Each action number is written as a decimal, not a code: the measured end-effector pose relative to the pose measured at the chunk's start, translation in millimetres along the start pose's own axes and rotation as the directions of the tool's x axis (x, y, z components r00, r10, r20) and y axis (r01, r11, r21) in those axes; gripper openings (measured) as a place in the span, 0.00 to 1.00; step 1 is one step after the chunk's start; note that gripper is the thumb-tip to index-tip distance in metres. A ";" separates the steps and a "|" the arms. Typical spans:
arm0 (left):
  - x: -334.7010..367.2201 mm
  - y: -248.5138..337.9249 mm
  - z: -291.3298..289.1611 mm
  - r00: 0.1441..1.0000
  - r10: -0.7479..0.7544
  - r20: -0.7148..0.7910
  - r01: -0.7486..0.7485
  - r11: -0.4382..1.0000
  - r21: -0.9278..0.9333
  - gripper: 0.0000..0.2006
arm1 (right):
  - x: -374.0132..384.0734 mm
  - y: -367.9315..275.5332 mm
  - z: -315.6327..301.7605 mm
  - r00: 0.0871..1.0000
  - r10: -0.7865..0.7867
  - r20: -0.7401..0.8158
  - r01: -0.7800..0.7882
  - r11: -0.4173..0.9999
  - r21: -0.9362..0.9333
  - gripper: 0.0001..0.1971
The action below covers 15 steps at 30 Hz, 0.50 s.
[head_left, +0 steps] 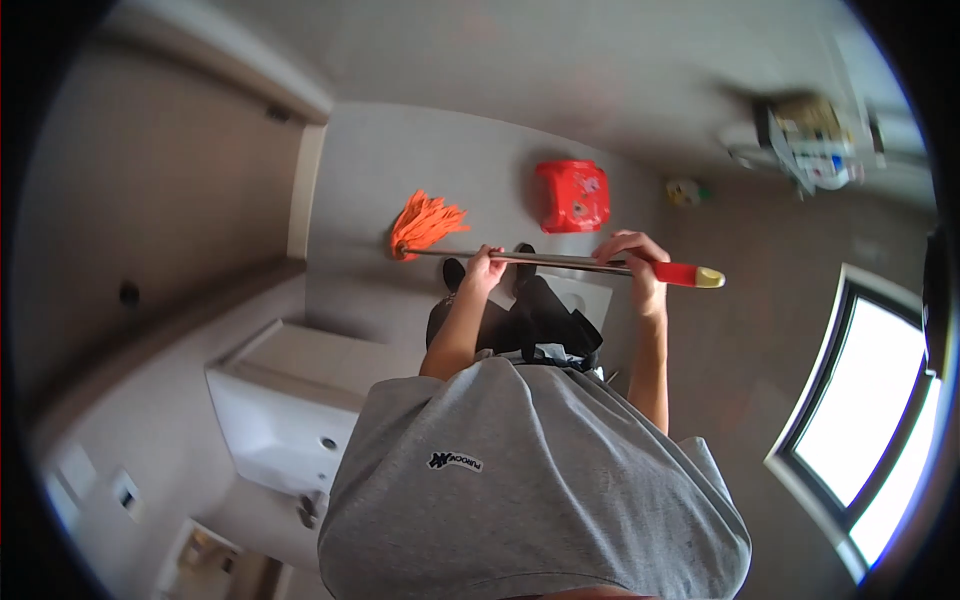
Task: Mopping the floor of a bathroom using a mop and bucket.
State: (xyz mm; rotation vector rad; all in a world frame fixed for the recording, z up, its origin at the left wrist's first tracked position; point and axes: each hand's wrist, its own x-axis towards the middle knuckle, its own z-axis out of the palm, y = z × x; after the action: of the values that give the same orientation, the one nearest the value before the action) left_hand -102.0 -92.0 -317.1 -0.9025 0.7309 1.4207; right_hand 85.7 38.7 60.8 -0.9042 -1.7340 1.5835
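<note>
The left hand [485, 268] is closed around the steel pole of a mop [560, 261], its forearm reaching forward and slightly to the right from the sleeve. The right hand [646, 248] also holds the pole, farther along and just beside the red grip [678, 274], with its fingers bent over from the far side and its forearm almost straight ahead. The hands are well apart, and the pole runs crosswise in front of the body, nearly level in the view. The grip, capped in a gold colour, sticks out past the right hand. At the opposite end, beyond the left hand, the orange mop head [428, 222] fans out above or on the grey floor [370, 160], toward its left edge; whether the strands touch it I cannot tell.

Below the pole are black shoes [453, 272] and dark trousers [540, 312], with a grey T-shirt [530, 460] nearer the camera. Ahead, a red plastic object [573, 196] sits on the floor near its far edge, toward the far right corner. A brown door-like panel [180, 190] borders the floor's left edge. A white washbasin [265, 430] lies to the left of the body, a bright window [865, 395] to the right. High on the right, blurred items [815, 140] cluster against the wall.
</note>
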 end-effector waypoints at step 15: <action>-66.1 155.4 -141.3 0.849 0.361 -0.386 -0.524 0.668 -0.528 0.11 | 75.3 40.1 230.7 0.768 0.251 0.589 -0.304 0.953 -0.009 0.08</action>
State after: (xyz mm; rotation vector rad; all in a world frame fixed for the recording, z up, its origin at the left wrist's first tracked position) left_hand -245.8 -256.6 -343.2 -1.5139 0.7078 2.0848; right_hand -142.1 -30.5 -1.3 -0.6876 -1.9738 2.3078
